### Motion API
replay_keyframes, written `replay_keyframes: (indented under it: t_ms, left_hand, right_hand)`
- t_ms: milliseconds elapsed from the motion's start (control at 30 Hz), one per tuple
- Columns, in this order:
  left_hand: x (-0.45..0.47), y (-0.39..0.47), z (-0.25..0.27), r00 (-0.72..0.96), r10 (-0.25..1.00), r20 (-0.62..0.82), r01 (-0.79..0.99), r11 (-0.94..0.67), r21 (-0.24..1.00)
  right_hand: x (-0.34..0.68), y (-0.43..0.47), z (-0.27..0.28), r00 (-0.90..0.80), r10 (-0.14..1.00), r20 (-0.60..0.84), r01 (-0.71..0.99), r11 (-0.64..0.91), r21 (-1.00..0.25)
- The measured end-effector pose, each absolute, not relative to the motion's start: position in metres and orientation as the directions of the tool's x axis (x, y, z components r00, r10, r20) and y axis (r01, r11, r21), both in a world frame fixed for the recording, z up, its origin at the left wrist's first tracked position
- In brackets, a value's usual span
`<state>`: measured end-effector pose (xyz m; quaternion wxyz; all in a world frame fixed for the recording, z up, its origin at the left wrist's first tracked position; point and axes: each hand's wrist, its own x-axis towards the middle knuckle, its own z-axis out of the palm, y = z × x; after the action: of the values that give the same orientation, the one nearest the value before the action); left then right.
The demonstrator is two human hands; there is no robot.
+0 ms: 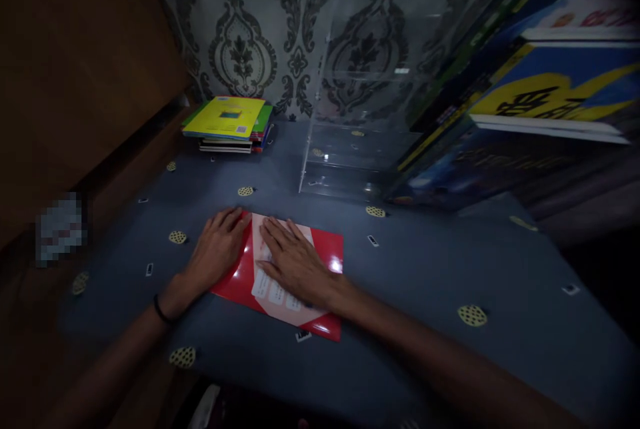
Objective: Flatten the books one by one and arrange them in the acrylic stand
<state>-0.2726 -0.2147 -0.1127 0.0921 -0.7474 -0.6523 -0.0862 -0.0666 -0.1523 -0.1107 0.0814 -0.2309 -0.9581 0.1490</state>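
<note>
A glossy red booklet (327, 329) with a pale pink printed panel lies flat on the dark blue tablecloth (415, 269). My right hand (295, 262) rests palm down across its pink panel, fingers stretched out and slightly spread. At the booklet's left edge, my left hand (217, 245) lies flat with its fingertips on or beside the upper left corner; a dark band circles that wrist. Part of the panel's print is hidden under the right hand.
A stack of books with a yellow one on top (227, 117) sits at the back left. Behind the booklet stands a clear plastic rack (360, 142). Several large books (555, 95) lean in tiers at the right. Patterned wallpaper (240, 49) backs the table, and brown wooden furniture (80, 69) borders the left.
</note>
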Motion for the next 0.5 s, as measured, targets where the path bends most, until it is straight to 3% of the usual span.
replay_keyframes:
  t_ms: [300,400,500]
  left_hand:
    - [-0.275,-0.214,-0.109,0.144,0.959,0.242,0.989,-0.138,-0.045]
    - [-0.265,-0.211,-0.105,0.141,0.964,0.226,0.989,-0.13,-0.066]
    - [-0.237,-0.206,-0.104,0.225,0.953,0.204,0.974,-0.223,-0.032]
  right_hand:
    - [0.043,-0.151,-0.123,-0.77,0.619,0.153,0.573,0.777,-0.26]
    - [0.049,-0.152,-0.128,-0.758,0.624,0.189,0.582,0.778,-0.235]
    - [0.046,-0.153,-0.131,-0.752,0.621,0.22,0.583,0.783,-0.217]
